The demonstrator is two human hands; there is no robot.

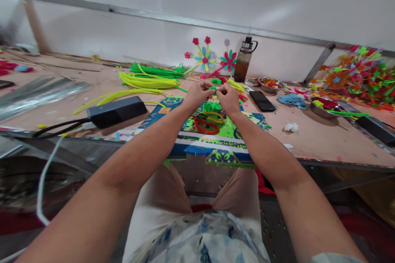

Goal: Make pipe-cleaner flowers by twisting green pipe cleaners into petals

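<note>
Both hands meet over the middle of the table. My left hand [198,93] has its fingers pinched on a small green fuzzy piece [213,88], which looks like pipe cleaner. From the other side my right hand [228,98] closes its fingertips on the same piece. Beneath them lies a heap of small green fuzzy pieces [212,107] on a blue and green patterned cardboard sheet [191,148]. A red loop [206,128] and a yellow loop [219,116] rest on that sheet, nearer to me. Just beyond my fingers sits a green ring-shaped roll [216,81].
Left are yellow pipe cleaners [145,81], green ones [157,70] and a black box with cables [117,111]. Behind stand fuzzy flowers [205,60] and a bottle [243,61]. Right lie a phone [262,101], blue cloth [292,100], metal bowls [327,111] and a colourful flower pile [361,76].
</note>
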